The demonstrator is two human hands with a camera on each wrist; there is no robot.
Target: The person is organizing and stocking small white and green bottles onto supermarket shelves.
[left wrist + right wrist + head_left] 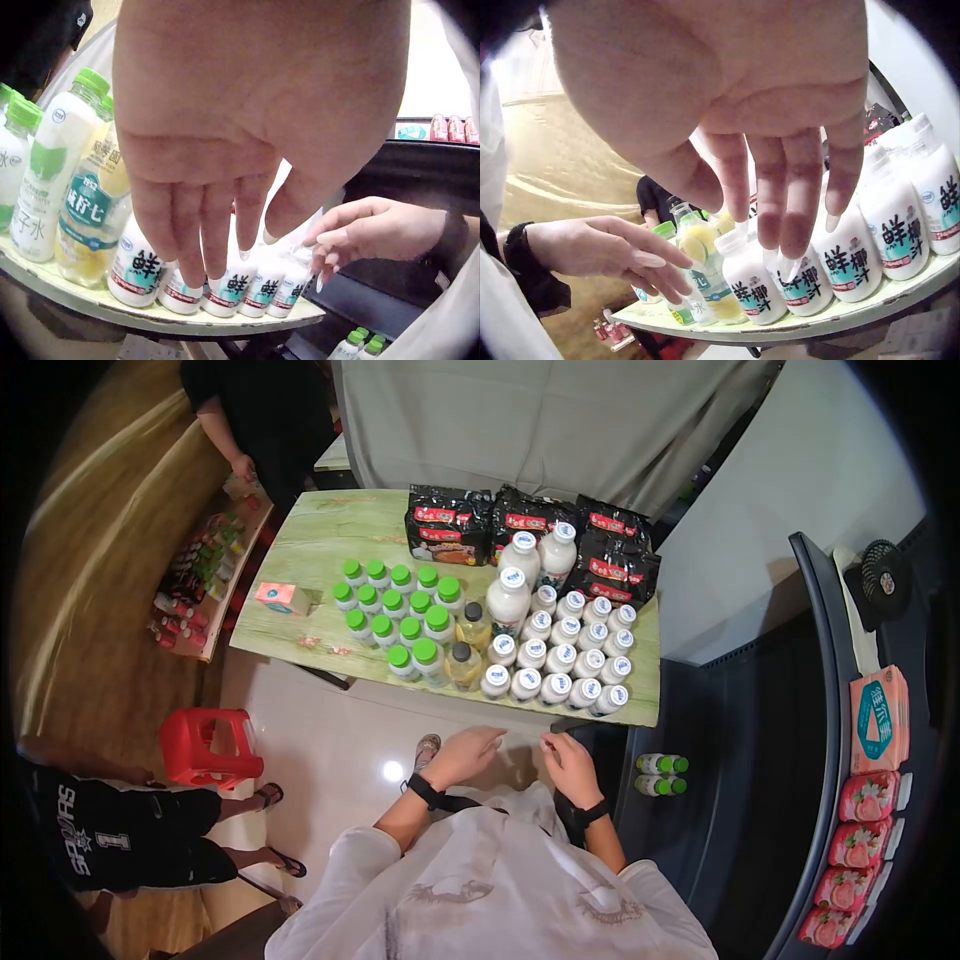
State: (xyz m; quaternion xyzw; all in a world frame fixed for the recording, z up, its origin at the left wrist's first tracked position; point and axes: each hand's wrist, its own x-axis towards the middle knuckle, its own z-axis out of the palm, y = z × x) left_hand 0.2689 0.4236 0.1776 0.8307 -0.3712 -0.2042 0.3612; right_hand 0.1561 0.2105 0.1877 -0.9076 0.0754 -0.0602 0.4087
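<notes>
Both hands hang before the table's near edge with nothing in them. The left hand [465,756] has its fingers loosely extended toward the right. Facing it, the right hand [572,768] is relaxed, a small gap between the two. Closest to them stand rows of small white-capped coconut juice bottles [556,688] on the green table [330,530]. Left of these are two dark-capped bottles of yellowish drink [464,665] and a cluster of green-capped bottles [401,603]. Three larger white bottles [509,600] rise behind. In the left wrist view the palm [255,90] overlaps the bottle row.
Black noodle packs [450,525] line the table's back edge; a small pink-white carton [283,598] sits at left. On the right, a dark shelf [740,760] holds green-capped bottles [661,774] and pink packs [850,860]. A red stool [210,748] and two people are at left.
</notes>
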